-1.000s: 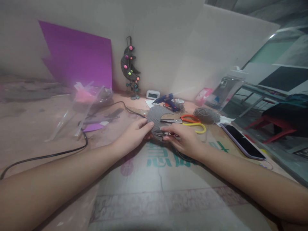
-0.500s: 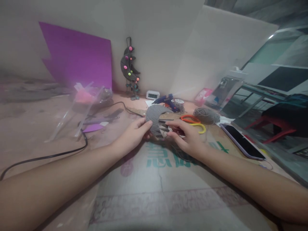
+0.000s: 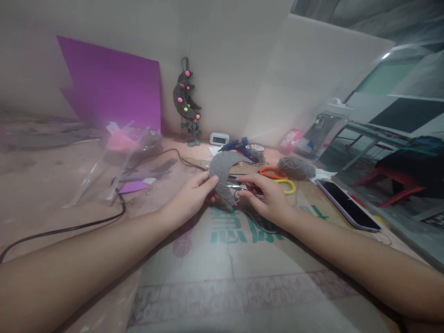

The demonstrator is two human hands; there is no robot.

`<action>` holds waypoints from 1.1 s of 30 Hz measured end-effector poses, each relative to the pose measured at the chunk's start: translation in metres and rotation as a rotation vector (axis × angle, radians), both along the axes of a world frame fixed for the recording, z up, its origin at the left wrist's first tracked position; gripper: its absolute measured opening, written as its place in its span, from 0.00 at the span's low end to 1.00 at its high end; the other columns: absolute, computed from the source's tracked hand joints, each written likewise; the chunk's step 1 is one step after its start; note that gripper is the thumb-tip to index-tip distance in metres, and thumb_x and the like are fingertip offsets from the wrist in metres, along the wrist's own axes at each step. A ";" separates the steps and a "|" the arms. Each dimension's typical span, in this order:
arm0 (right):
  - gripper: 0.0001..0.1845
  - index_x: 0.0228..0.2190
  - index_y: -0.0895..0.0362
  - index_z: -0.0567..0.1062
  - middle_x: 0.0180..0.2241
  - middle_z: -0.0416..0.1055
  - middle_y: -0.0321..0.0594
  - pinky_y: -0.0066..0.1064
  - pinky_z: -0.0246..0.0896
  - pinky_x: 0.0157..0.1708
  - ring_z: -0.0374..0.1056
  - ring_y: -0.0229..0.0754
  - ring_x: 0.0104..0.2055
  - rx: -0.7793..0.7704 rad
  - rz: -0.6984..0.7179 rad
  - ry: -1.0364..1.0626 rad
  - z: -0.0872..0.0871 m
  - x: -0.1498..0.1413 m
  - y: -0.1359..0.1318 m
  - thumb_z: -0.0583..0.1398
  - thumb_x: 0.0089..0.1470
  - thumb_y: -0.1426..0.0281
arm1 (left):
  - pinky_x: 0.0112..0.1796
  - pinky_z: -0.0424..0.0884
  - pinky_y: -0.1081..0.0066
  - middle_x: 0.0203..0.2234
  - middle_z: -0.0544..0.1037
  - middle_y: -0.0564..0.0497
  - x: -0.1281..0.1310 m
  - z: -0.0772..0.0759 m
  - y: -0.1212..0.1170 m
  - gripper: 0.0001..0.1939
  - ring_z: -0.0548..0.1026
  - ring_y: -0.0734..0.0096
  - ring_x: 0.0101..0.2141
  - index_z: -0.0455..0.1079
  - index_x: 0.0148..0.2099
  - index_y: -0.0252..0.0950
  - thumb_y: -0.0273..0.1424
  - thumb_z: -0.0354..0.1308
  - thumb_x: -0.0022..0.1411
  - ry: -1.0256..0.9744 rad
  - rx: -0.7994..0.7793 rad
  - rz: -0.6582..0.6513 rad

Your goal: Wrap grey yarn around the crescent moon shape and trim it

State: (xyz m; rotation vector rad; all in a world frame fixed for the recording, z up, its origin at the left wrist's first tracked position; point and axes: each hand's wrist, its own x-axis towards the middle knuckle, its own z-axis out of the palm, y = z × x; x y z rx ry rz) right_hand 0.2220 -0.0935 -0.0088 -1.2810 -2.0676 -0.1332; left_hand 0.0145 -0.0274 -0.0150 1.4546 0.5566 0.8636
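Your left hand (image 3: 194, 192) grips the grey crescent (image 3: 219, 171) at its outer curve, thumb on the face; the fingers behind it are hidden. The crescent is raised above the near part of the board (image 3: 222, 273), horns toward your right. Your right hand (image 3: 268, 196) pinches a slim metal tool (image 3: 236, 187), its tip at the crescent's inner curve; the grasped end is concealed and exact contact cannot be told. The orange handle (image 3: 273, 173) and yellow handle (image 3: 287, 187) lie just beyond that hand, the latter partly covered. The board extends between your forearms to the lower frame edge. The phone (image 3: 348, 204) lies right, near the table edge.
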 end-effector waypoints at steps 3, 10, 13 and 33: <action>0.13 0.45 0.55 0.73 0.37 0.77 0.43 0.35 0.68 0.37 0.73 0.44 0.37 -0.009 -0.002 0.008 0.001 0.000 0.000 0.59 0.60 0.64 | 0.26 0.60 0.75 0.21 0.67 0.56 0.000 -0.002 0.001 0.10 0.64 0.77 0.23 0.65 0.33 0.35 0.36 0.53 0.64 -0.004 -0.017 -0.016; 0.12 0.45 0.55 0.73 0.38 0.77 0.42 0.34 0.67 0.36 0.73 0.43 0.36 -0.009 0.013 0.015 0.002 -0.001 0.000 0.59 0.60 0.66 | 0.26 0.60 0.75 0.21 0.67 0.56 -0.001 0.000 -0.001 0.10 0.64 0.77 0.23 0.65 0.32 0.35 0.36 0.54 0.62 0.002 -0.064 -0.035; 0.12 0.45 0.55 0.73 0.38 0.77 0.42 0.34 0.68 0.36 0.73 0.43 0.36 -0.006 0.020 0.016 0.002 -0.001 0.000 0.59 0.60 0.65 | 0.27 0.61 0.75 0.21 0.68 0.56 -0.002 0.002 -0.001 0.10 0.65 0.77 0.23 0.65 0.31 0.35 0.36 0.55 0.62 0.014 -0.088 -0.035; 0.10 0.42 0.55 0.74 0.38 0.78 0.43 0.34 0.70 0.37 0.74 0.42 0.37 0.013 0.043 0.075 0.000 0.000 -0.001 0.55 0.62 0.68 | 0.27 0.61 0.75 0.20 0.69 0.55 -0.002 0.005 -0.003 0.10 0.66 0.76 0.22 0.66 0.30 0.35 0.36 0.55 0.61 0.023 -0.107 -0.012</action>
